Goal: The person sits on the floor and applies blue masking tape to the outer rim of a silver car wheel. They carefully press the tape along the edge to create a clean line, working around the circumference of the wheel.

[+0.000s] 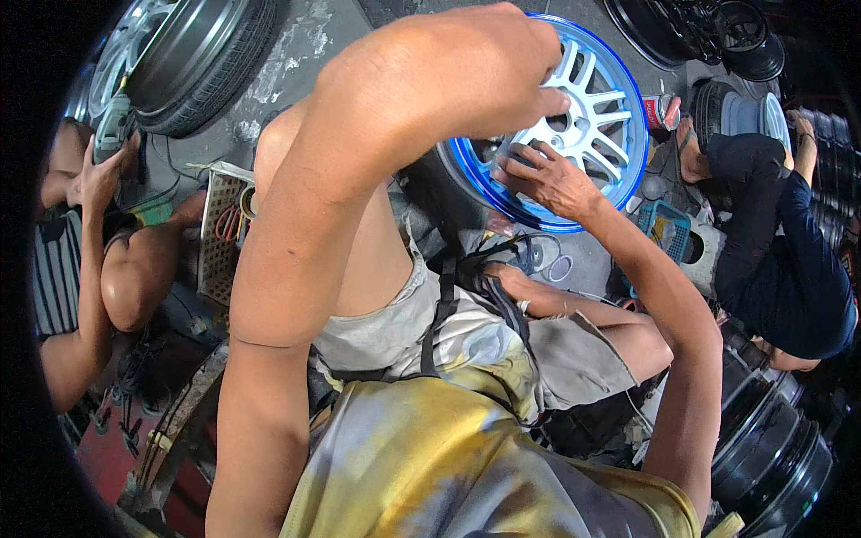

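Observation:
In front of me lies an alloy wheel rim with white spokes and a blue lip, on top of something dark and round. My left hand reaches over its upper left side; a fingertip touches near the hub, and the other fingers are mostly hidden behind the hand. My right hand rests at the lower left spokes with its fingers bent, and whether it holds anything between them cannot be told. A red and white tin stands just right of the rim.
A person at the left holds a power tool by a large tyred wheel. Beside my knee stands a basket with red-handled scissors. At the right are a blue plastic basket, a seated person with another wheel, and stacked rims.

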`<state>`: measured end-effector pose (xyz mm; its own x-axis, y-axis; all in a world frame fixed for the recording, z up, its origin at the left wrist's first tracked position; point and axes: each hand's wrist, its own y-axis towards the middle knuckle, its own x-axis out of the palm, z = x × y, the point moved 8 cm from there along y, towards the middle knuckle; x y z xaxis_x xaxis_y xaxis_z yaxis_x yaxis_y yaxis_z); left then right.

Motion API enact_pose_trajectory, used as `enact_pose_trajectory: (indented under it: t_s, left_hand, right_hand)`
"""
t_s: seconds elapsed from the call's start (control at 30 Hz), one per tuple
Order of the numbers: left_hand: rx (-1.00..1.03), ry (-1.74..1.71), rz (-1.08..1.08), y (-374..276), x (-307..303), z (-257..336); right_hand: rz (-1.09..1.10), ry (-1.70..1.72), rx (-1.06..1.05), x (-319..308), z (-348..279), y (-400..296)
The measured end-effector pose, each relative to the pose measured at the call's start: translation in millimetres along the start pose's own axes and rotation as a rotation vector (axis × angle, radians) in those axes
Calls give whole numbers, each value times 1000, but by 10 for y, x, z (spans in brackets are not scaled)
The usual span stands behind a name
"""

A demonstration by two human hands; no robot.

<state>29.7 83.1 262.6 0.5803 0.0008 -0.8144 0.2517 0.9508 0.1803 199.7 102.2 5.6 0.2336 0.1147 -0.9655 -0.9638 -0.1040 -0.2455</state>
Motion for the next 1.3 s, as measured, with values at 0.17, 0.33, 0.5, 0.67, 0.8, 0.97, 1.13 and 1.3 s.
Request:
enact_pose_trajectory:
  t_s: [0.17,0.33,0.5,0.67,0.8,0.97,1.13,1.3]
  left_hand:
    - [24,82,88,36,99,-124]
    - [-3,58,101,-44,-19,-188]
    - [13,62,146,-46,9,-277]
    - [-1,76,173,-94,72,-324]
    - [-52,126,174,-229,-49,-407]
    - [-117,26,142,-168,-155,-410]
    - [-226,-6,40,-127,-102,-478]
    - [-323,82,55,-258,-198,-750]
  right_hand:
    - [13,-62,-47,53,-114,51]
    - [101,-64,208,-194,575,-102]
    - [329,-157,226,-350,522,313]
    - [-1,-448,211,-70,427,765]
    - [74,-272,159,-398,728,707]
    - [319,-183,241,-527,950,888]
    - [349,117,220,-446,979,986]
    - [23,-89,314,-410,1455,502]
